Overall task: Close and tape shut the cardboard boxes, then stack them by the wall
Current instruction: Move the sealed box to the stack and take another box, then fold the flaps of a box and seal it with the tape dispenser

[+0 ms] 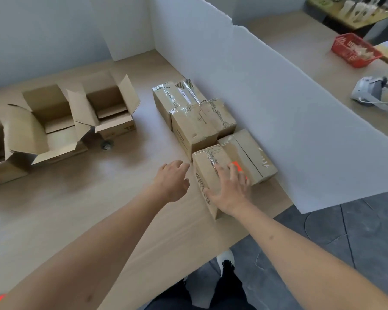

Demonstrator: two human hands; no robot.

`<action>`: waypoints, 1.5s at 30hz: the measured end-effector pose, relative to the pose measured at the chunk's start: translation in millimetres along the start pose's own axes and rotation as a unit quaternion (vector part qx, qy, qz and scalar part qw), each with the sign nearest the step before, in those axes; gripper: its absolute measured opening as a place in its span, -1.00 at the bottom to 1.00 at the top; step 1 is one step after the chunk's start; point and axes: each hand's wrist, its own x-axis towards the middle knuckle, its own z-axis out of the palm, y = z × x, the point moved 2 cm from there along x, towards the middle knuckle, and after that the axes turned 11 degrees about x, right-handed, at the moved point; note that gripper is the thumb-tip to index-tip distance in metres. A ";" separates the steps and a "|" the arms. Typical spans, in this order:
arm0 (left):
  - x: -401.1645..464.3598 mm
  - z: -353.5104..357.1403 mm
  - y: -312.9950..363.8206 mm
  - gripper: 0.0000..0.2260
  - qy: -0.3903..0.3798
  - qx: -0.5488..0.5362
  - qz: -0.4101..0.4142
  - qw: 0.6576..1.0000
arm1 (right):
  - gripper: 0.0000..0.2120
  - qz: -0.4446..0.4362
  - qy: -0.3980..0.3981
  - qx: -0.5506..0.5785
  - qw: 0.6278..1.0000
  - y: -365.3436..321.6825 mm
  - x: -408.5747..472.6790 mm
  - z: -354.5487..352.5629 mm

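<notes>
**Sealed box set among the others at the partition**

The nearest taped box (pixel 207 175) sits on the table (pixel 99 198) just beside a lower taped box (pixel 251 151) that lies against the white partition wall (pixel 278 108). Two more taped boxes (pixel 195 113) stand in a row beyond it along the same wall. Three open boxes (pixel 61 121) with flaps up wait well apart on the left side of the table.

These boxes look light and stiff: plain corrugated card, small enough for one person to shift. The glossy tape on top is likely slippery, so the bare card of the side walls is the better place to take hold, one palm on each opposite side. Pressing hard on the lid seam could dent it.

The right hand (pixel 227 186) lies flat on top of the nearest box, fingers spread and straight, with something orange (pixel 236 166) showing past the fingertips; whether the hand holds it I cannot tell. The left hand (pixel 173 180) hovers just beside the box's left face, fingers relaxed and holding nothing. Both arms are stretched forward and slightly right.
</notes>
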 end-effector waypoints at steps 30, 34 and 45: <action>-56.7 -56.7 -21.1 -0.57 0.084 -0.063 -0.278 0.955 | -0.50 -0.385 -0.100 -0.077 0.914 -115.1 69.8 -59.9; -74.9 -66.4 -59.8 -0.53 0.096 -0.053 -0.287 0.952 | -0.50 -0.401 -0.103 -0.081 0.907 -161.6 69.8 -54.1; -79.8 -81.1 -241.8 -0.60 0.135 -0.051 -0.240 0.960 | -0.57 -0.323 -0.094 -0.088 0.938 -319.1 113.0 11.2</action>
